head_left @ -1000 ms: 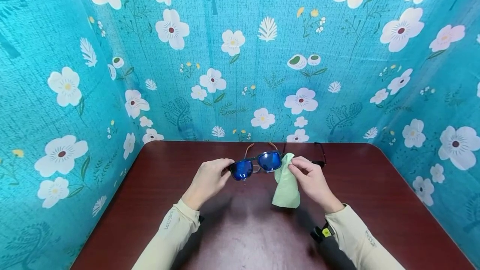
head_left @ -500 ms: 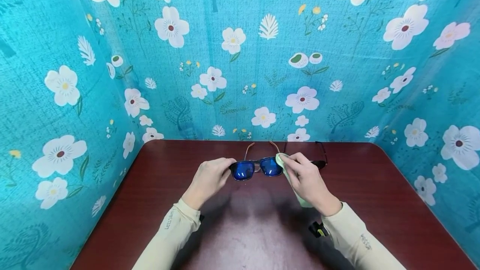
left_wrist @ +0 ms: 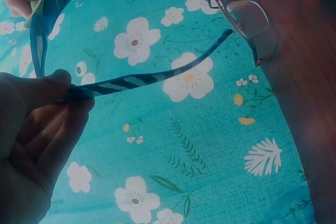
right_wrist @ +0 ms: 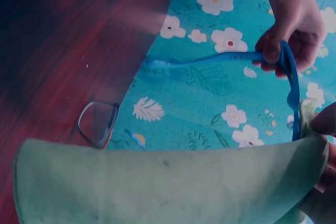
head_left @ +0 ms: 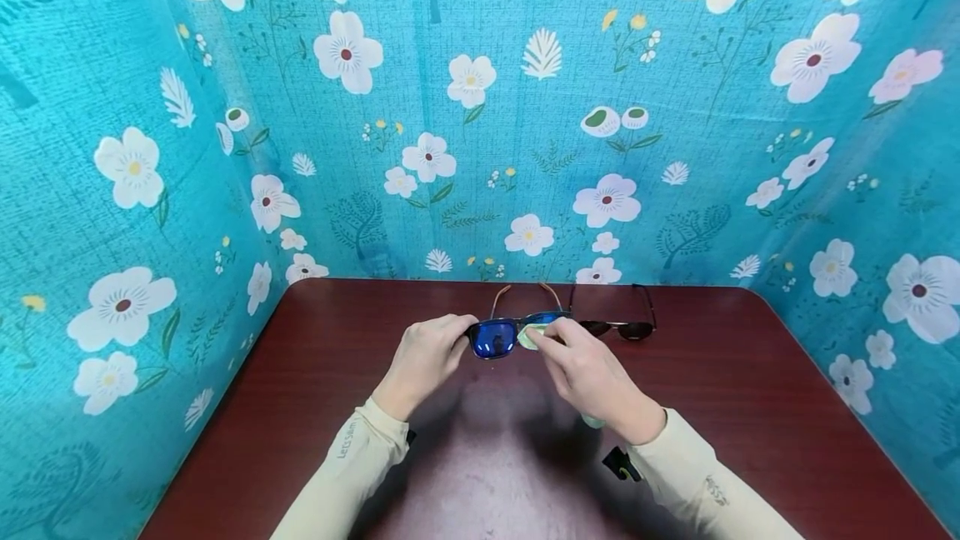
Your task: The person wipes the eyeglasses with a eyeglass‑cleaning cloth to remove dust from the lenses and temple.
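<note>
Blue-lensed sunglasses are held up over the table, lenses toward the head camera. My left hand pinches them at the left hinge corner; in the left wrist view a striped temple arm stretches out from its thumb and fingers. At the other lens, my right hand presses a pale green cloth between fingers and thumb, covering much of that lens. The cloth hangs down broadly in the right wrist view, and the blue frame meets its pinched end.
Behind the held pair, clear-lensed eyeglasses lie on the dark red table, their brown temple arms pointing back. Dark sunglasses lie to their right. A turquoise floral cloth hangs along the table's back and sides.
My right hand has moved left with the green cloth, from beside the sunglasses onto their right lens. The sunglasses have levelled slightly. My left hand keeps its grip.
</note>
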Demonstrator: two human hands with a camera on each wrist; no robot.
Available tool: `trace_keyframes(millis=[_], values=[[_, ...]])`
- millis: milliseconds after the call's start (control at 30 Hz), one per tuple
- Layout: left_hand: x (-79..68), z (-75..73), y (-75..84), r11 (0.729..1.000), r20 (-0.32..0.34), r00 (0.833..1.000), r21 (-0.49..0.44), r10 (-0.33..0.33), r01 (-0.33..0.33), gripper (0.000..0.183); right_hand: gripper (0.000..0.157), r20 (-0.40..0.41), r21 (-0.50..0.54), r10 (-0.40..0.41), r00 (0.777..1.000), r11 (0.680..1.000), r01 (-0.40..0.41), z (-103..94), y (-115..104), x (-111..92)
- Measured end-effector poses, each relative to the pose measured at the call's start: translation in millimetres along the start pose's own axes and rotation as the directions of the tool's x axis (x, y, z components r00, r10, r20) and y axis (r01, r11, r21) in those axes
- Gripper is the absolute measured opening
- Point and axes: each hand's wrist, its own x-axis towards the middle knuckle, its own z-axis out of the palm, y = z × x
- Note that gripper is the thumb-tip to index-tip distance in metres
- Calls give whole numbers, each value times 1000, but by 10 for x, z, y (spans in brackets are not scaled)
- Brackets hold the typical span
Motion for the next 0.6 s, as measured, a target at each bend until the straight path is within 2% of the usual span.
trace_keyframes(millis=[67, 133, 267, 400, 600], values=[[5, 12, 7, 1000, -5, 1000, 0, 0, 0, 29, 46, 4, -8, -8, 1000, 1000, 8, 11, -23, 3], [6, 23, 12, 1000, -7, 1000, -3, 8, -8, 28, 45, 1, -11, -4, 1000, 1000, 4, 17, -29, -1], [8, 35, 26, 999, -16, 999, -7, 49, -49, 26, 25, -20, -12, 21, 1000, 1000, -21, 24, -9, 7], [1, 48, 37, 997, -33, 997, -8, 72, -73, 28, 37, -70, -18, 21, 997, 1000, -22, 33, 25, 46], [-31, 60, 44, 997, -38, 996, -11, 76, -77, 30, 37, -105, -23, 37, 994, 999, -40, 33, 82, 70]])
